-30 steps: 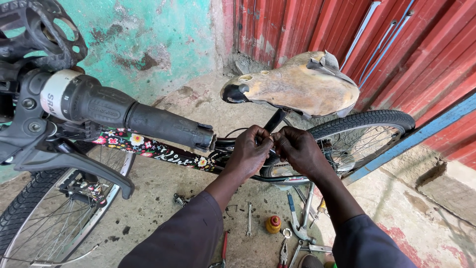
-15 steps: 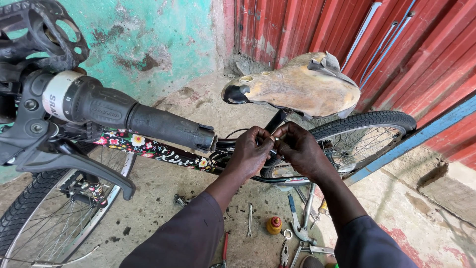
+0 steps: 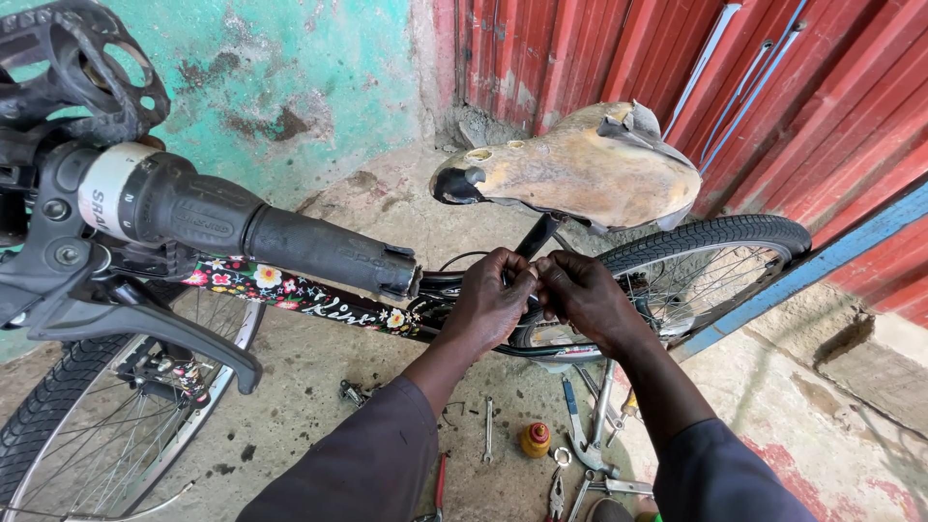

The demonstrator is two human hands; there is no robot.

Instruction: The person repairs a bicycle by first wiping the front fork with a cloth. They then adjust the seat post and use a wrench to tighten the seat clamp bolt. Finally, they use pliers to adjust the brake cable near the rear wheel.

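Both hands meet at the seat post point(image 3: 537, 239), the black tube under the worn tan saddle point(image 3: 580, 169) of a bicycle. Left hand point(image 3: 491, 304) curled, fingers bunched around the base of the seat post just below the saddle nose. Right hand point(image 3: 590, 300) also curled, its fingertips point(image 3: 547, 267) pressed against the left hand's fingertips at the same spot on the post. Whether they pinch a small part between them cannot be told; the fingers hide it. Both arms in dark sleeves.

The flower-patterned frame tube point(image 3: 290, 290) runs from the seat post out toward the near handlebar grip point(image 3: 290, 242), black, with a brake lever point(image 3: 145, 329) under it. Rear wheel point(image 3: 715, 251) sits behind the seat post, close to the red corrugated wall point(image 3: 773, 87). Front wheel point(image 3: 87, 425) is well away from the post, under the handlebar.

On the concrete floor point(image 3: 387, 184) below the seat post: a spanner point(image 3: 488, 430), a small orange and yellow bottle point(image 3: 535, 440), pliers point(image 3: 580, 435) and other hand tools lying loose near each other. Green painted wall point(image 3: 290, 77) far side of the saddle, beside the red one.
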